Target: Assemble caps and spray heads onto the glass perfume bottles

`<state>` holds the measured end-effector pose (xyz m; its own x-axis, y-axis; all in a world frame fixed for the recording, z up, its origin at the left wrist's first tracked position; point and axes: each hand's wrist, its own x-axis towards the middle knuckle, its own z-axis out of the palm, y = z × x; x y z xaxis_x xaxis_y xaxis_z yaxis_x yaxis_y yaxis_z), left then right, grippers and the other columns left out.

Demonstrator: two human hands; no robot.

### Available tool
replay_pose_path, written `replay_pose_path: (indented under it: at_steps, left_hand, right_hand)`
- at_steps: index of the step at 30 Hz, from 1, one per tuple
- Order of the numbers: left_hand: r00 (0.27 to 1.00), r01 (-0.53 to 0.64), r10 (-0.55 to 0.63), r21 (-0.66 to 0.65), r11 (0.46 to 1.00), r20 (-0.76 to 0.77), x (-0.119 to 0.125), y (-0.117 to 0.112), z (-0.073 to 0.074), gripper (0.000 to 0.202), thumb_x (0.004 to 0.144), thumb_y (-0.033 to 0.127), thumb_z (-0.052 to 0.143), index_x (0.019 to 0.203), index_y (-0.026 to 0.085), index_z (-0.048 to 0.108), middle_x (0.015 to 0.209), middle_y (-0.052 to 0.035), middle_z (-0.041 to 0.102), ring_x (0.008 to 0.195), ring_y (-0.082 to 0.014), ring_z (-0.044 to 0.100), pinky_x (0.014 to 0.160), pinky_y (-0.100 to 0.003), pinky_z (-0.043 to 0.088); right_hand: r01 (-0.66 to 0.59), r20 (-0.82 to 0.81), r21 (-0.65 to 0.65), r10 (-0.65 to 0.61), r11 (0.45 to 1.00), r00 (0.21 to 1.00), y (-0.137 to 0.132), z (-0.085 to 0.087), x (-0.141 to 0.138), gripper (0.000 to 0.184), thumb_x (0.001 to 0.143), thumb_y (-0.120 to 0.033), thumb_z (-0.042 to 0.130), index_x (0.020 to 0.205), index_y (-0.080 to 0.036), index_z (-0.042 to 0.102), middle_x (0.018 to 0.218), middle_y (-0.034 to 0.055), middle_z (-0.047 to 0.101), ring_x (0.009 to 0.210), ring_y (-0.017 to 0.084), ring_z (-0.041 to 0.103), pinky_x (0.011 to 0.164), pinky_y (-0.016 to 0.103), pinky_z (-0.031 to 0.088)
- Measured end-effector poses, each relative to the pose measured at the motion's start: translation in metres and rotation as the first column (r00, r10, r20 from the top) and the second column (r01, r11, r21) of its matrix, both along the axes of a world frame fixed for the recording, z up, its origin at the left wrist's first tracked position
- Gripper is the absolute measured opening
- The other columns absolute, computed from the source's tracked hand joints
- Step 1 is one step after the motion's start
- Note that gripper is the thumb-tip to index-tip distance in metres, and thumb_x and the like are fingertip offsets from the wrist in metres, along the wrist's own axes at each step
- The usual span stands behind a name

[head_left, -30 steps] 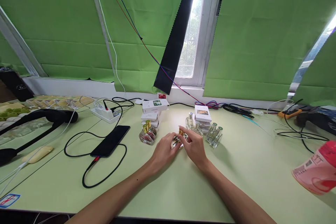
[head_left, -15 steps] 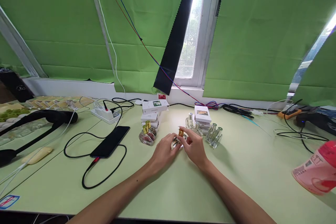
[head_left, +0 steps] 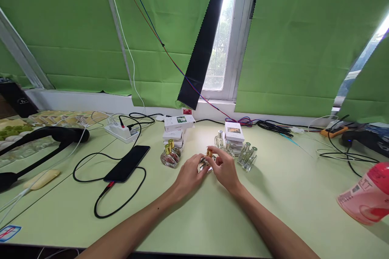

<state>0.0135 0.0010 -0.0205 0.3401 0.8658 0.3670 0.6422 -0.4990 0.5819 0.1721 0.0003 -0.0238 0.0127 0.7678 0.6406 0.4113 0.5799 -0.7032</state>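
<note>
A small glass perfume bottle (head_left: 204,164) with a gold cap (head_left: 209,152) stands on the table between my hands. My left hand (head_left: 191,172) is closed round the left side of its glass body. The fingers of my right hand (head_left: 224,166) pinch the gold cap, with the thumb in front of it. Left of them are perfume bottles with gold caps (head_left: 170,156), beside stacked white boxes (head_left: 174,134). To the right, clear bottles with silver caps (head_left: 247,157) stand by another stack of white boxes (head_left: 234,133). My fingers partly hide the held bottle.
A black phone (head_left: 127,164) with its cable lies to the left, near a white power strip (head_left: 121,132). A black headset-like object (head_left: 63,135) is further left. A pink container (head_left: 366,194) stands at the right edge. Coiled cables (head_left: 275,127) run along the back.
Both hands hold the same position on the bottle and its cap. The view has shifted very slightly; nothing else has visibly moved.
</note>
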Motion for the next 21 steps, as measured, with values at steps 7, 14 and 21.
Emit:
replay_pose_path:
  at_steps: [7,14,21]
  left_hand:
    - [1.0,-0.002,0.002,0.0,1.0,-0.006,0.0004,0.0003,0.0004,0.017,0.096,0.037,0.056,0.096,0.02,0.061,0.093,-0.0043,0.066,0.069,-0.0182,0.058,0.059,-0.028,0.037]
    - [1.0,-0.001,0.001,0.004,1.0,-0.013,0.0004,0.0008,-0.0014,0.014,0.094,0.033,0.059,0.094,0.02,0.061,0.092,-0.0038,0.066,0.071,-0.0187,0.059,0.061,-0.028,0.038]
    - [1.0,0.012,-0.012,-0.016,1.0,0.006,0.0008,-0.0005,0.0015,0.016,0.094,0.032,0.059,0.103,0.02,0.065,0.095,-0.0046,0.068,0.07,-0.0182,0.059,0.061,-0.028,0.041]
  right_hand:
    - [0.015,-0.017,-0.005,-0.015,1.0,1.0,-0.0019,0.0041,-0.0004,0.023,0.089,-0.029,0.066,0.108,-0.018,0.072,0.088,0.0032,0.069,0.048,0.008,0.035,0.047,0.024,0.036]
    - [0.003,-0.062,-0.01,-0.004,1.0,0.998,0.0005,-0.0004,-0.0004,0.026,0.088,-0.031,0.067,0.11,-0.017,0.071,0.089,0.004,0.071,0.048,0.008,0.037,0.046,0.024,0.036]
    - [-0.084,-0.042,-0.041,0.082,0.996,0.996,-0.0006,-0.0035,0.0009,0.026,0.094,-0.031,0.059,0.115,-0.017,0.063,0.1,0.0069,0.073,0.046,0.008,0.05,0.05,0.026,0.043]
